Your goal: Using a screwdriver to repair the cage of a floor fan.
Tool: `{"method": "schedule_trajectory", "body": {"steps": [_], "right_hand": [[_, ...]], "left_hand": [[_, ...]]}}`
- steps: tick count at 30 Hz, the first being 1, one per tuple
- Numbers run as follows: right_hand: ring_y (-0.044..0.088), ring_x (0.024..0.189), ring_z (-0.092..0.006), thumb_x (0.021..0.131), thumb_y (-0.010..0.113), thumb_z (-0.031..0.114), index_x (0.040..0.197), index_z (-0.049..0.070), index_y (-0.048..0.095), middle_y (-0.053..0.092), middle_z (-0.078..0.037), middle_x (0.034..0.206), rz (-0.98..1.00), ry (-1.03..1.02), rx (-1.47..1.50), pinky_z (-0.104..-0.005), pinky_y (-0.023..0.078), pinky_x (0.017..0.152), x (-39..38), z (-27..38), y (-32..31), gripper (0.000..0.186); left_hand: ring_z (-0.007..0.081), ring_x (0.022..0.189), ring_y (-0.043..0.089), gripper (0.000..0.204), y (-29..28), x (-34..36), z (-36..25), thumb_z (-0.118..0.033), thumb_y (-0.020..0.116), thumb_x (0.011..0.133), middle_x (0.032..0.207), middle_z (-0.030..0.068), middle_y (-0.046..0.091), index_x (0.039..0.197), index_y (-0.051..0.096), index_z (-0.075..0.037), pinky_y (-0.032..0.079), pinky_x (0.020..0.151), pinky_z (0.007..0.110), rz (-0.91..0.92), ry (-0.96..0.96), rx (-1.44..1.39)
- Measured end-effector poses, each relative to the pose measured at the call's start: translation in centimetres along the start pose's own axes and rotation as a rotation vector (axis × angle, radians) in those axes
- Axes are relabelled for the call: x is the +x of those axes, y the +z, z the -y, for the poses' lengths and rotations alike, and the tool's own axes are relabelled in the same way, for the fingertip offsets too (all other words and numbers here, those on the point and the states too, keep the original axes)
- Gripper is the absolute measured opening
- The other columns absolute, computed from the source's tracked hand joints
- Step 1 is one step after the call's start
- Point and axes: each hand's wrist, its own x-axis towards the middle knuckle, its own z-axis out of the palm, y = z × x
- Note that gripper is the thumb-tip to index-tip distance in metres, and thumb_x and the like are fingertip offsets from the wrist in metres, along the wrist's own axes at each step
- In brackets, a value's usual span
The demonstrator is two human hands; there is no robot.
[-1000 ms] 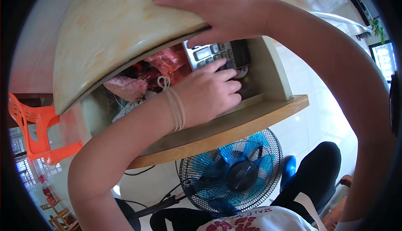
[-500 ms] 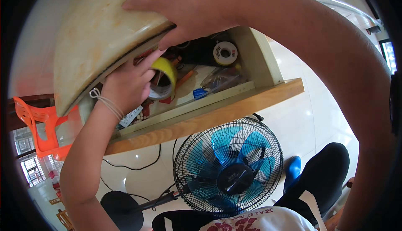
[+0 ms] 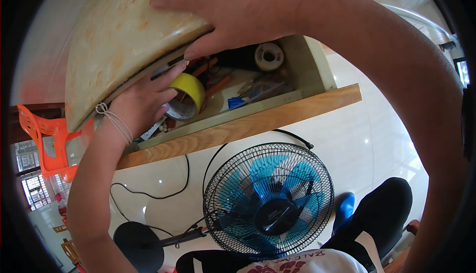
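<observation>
My left hand (image 3: 141, 99) reaches into the pulled-out drawer (image 3: 277, 102), a loop of pale cord round its wrist. Its fingers are stretched out, the tips close to my right thumb, beside a roll of yellow tape (image 3: 193, 87) that stands on edge. A grey, narrow item (image 3: 161, 70) shows just above these fingers, under the tabletop's edge; its kind is hard to make out. My right hand (image 3: 208, 8) lies spread on the marbled tabletop (image 3: 114, 40), thumb hanging over the dark edge. Orange-handled tools (image 3: 218, 84) lie beyond the tape.
A white-flanged spool (image 3: 268, 56), a blue piece (image 3: 235, 102) and a clear bag (image 3: 263, 87) are in the drawer. Below its wooden front stands a fan (image 3: 270, 198) with blue blades. A black cable (image 3: 163, 196) crosses the floor. An orange chair (image 3: 47, 139) is at the left.
My left hand has drawn back slightly to the left from the tape roll, its fingers straighter. The grey narrow item now shows above them. My right hand stays on the tabletop.
</observation>
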Motion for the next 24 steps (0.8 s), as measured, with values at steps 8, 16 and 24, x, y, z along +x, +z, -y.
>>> {"method": "schedule_trajectory", "body": {"steps": [8, 16, 24], "right_hand": [[0.034, 0.139, -0.0319, 0.093, 0.056, 0.044, 0.143, 0.001, 0.038, 0.04, -0.02, 0.147, 0.042, 0.0, -0.03, -0.045, 0.023, 0.118, 0.3, 0.0, -0.3, 0.068], [0.037, 0.137, -0.0333, 0.09, 0.06, 0.044, 0.138, 0.0, 0.043, 0.043, -0.021, 0.144, -0.032, -0.021, 0.035, -0.0469, 0.027, 0.115, 0.2, -0.2, 0.1, 0.067], [0.044, 0.13, -0.0345, 0.087, 0.062, 0.044, 0.133, -0.001, 0.047, 0.049, -0.022, 0.136, -0.144, -0.073, -0.037, -0.0481, 0.032, 0.11, 0.3, -1.4, 2.1, 0.066]], "left_hand": [[0.0399, 0.128, 0.046, 0.037, -5.1, -0.5, -2.8, -0.023, 0.06, 0.091, 0.138, 0.0194, 0.051, 0.125, 0.059, -0.008, 0.038, 0.106, 0.043, -0.07, -0.068, -0.628], [0.0337, 0.129, 0.047, 0.072, -2.9, 12.2, -7.1, -0.016, 0.07, 0.08, 0.14, 0.023, 0.045, 0.143, 0.036, -0.003, 0.04, 0.106, 0.039, 0.125, -0.102, -0.818], [0.0348, 0.135, 0.039, 0.085, -0.2, 14.5, -7.2, -0.031, 0.078, 0.07, 0.145, 0.0189, 0.042, 0.142, 0.039, -0.007, 0.03, 0.114, 0.043, -0.171, -0.067, -0.47]]}}
